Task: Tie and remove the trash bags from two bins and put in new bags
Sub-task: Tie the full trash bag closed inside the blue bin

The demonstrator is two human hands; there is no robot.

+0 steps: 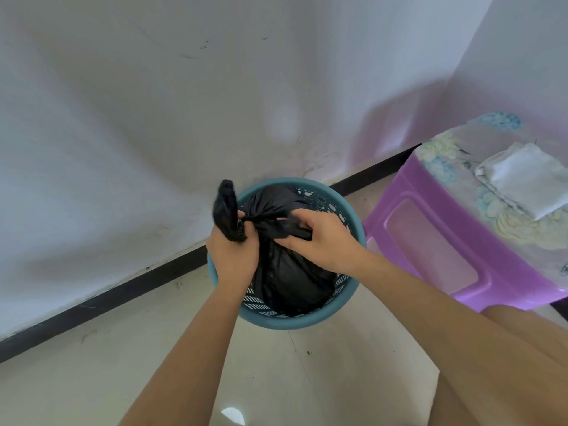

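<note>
Black plastic bag (pixel 285 272) sits inside the teal bin (pixel 356 222) at centre frame, its neck gathered; the left hand (pixel 232 256) fists one tail (pixel 226 207), which stands up toward the upper left, while the right hand (pixel 322 238) pinches the other, lying rightward, held apart, I'd judge, to cinch the knot (pixel 261 221) between

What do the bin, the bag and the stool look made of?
Bin: likely moulded plastic, matte teal, with lattice-pierced walls. Bag: thin black plastic film, creasing finely where gathered. Stool: probably plastic, glossy purple, its side panel letting light through.
</note>
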